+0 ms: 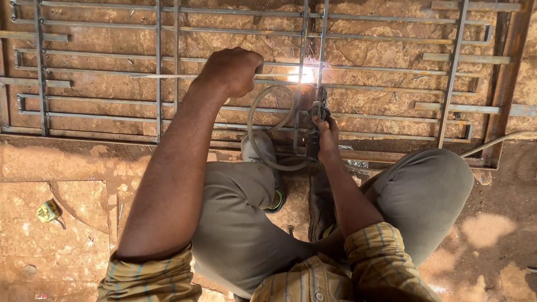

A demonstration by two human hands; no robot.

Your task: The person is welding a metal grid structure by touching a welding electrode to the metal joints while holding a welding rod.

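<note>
A thin steel rod (pixel 168 76) is clenched in the left hand (pixel 232 70); the electrode holder (pixel 316 120) is gripped by the right hand (pixel 327 131). With the welding arc (pixel 305 74) just beyond bare fingers, burns from spatter are likely.

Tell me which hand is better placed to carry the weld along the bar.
Right, likely: the right hand grips the electrode holder just below the arc. The left hand is busy steadying a thin rod.

Count of things seen from the head camera
There were two hands, one metal grille (pixel 391 106), one welding holder (pixel 316 126), one looped cable (pixel 263 134), two shoes and, at eight o'clock, one yellow scrap (pixel 48 211)
</note>
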